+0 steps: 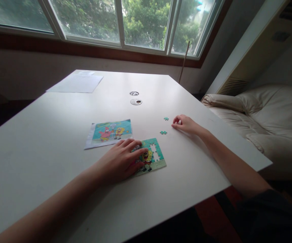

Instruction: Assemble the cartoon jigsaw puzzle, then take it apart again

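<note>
Puzzle lies partly under the left hand

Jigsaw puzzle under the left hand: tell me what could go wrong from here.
The left hand lies across the puzzle; a sideways push might loosen pieces around its unfilled gap.
The right hand is close to the farther loose piece and the nearer loose piece, and could knock either.

One view from head height, close over the white table, forward and down, window beyond.
</note>
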The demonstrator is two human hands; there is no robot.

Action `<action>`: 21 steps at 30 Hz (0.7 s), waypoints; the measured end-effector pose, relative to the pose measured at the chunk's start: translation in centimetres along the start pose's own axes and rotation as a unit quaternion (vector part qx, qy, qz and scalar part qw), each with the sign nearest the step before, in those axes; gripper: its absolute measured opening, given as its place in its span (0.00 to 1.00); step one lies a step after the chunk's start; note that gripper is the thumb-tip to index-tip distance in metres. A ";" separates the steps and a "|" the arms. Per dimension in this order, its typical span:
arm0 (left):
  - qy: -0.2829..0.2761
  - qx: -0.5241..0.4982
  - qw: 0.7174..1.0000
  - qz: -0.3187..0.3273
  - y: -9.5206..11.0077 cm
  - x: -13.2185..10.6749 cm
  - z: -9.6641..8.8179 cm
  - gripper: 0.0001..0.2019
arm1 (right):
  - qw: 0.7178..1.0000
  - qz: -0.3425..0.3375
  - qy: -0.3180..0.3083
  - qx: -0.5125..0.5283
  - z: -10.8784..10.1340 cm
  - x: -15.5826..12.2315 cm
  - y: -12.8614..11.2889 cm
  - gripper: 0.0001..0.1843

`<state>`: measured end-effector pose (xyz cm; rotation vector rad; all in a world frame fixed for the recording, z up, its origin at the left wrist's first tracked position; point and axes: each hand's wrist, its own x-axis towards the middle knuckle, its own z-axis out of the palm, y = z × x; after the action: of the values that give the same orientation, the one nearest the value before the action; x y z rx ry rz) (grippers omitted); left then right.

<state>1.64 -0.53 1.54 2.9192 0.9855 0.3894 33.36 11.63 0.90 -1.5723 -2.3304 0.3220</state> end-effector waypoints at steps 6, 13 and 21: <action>-0.001 0.000 1.000 0.000 0.0 0.1 0.0 0.17 | 0.996 -0.030 0.079 0.004 1.9 1.2 -0.5 0.17; 0.005 -0.007 1.000 -0.003 0.0 0.1 0.1 0.17 | 0.996 -0.059 0.061 0.024 1.9 1.4 -1.3 0.11; 0.005 -0.006 1.000 -0.003 0.0 0.0 0.1 0.17 | 0.994 -0.030 0.014 0.103 1.4 0.6 -1.3 0.11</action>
<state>1.72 -0.53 1.41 2.9054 0.9882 0.4077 31.53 11.72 0.13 -1.3966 -2.2382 0.5068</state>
